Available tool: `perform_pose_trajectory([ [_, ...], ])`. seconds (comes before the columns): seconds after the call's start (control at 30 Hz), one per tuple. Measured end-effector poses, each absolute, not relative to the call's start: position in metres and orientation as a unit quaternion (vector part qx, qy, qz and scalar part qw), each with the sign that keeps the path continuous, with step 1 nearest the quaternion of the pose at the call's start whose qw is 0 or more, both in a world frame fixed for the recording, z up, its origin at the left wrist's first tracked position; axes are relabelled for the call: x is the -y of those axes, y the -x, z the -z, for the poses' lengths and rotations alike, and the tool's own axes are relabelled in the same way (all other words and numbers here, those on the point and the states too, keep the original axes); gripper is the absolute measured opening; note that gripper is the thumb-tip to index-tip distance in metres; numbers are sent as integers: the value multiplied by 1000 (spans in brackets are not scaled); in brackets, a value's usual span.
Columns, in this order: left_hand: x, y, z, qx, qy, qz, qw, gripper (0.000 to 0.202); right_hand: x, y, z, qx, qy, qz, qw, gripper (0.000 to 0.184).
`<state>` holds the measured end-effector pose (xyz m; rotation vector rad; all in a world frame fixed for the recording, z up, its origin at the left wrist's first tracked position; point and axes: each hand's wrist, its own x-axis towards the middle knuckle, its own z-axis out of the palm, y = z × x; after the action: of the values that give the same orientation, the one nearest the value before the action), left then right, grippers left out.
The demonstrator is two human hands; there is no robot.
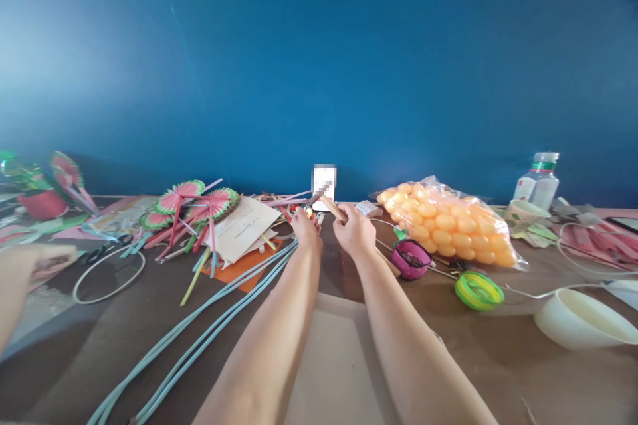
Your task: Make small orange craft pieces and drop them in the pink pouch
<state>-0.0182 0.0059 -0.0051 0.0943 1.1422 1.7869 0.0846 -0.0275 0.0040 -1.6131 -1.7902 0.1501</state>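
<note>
Both my arms reach out over the brown table [498, 358]. My right hand [355, 231] is closed round a wooden stick [333, 207] that points up and to the left. My left hand [305, 227] is closed just left of it, fingers bunched near the stick's tip and some small coloured bits; what it holds is hidden. A small white card [323, 183] stands behind the hands against the blue wall.
Pink-and-green paper fans [199, 202], white papers [244, 226] and light-blue strips [209, 325] lie left. A bag of yellow balls [448, 222], a magenta cup [411, 259], a green-yellow roll [478, 290], a white bowl [578, 319] and a bottle [538, 180] sit right. Another person's arm [20, 279] is at far left.
</note>
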Motion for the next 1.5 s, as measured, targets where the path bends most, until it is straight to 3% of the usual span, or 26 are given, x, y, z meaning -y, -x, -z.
perform_pose_trajectory([
  [1.5,-9,16,9,-436,-62,-733,517,27,27,-86,-6,685,640,-86,338,36],
])
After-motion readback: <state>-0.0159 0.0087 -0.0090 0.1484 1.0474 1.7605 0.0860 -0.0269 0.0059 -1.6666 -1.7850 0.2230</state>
